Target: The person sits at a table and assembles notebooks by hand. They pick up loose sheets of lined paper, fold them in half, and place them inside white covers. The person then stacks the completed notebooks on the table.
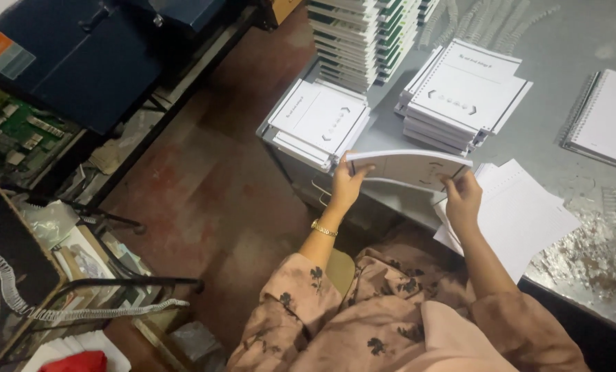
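Two bare hands hold one thin white booklet with a pale printed cover (410,168) level above the near edge of the grey metal bench (563,41). The left hand (347,183) grips the booklet's left end, its fingers (351,164) closed over the edge with the thumb underneath; a gold bracelet (324,229) sits on that wrist. The right hand (463,198) pinches the booklet's right end, fingers curled up against the underside.

Just behind the booklet, on the bench, lie a low stack of white booklets with arrow marks (319,122) to the left and a thicker stack of the same white booklets (463,96) to the right. A tall pile of green-and-white books (363,38) stands farther back. Loose white punched sheets (528,213) lie beside the right hand, and a spiral-bound white notebook (601,120) rests at the far right. Silvery wire scraps (597,255) litter the bench's near right part. The person wears a pink flowered garment (363,324).
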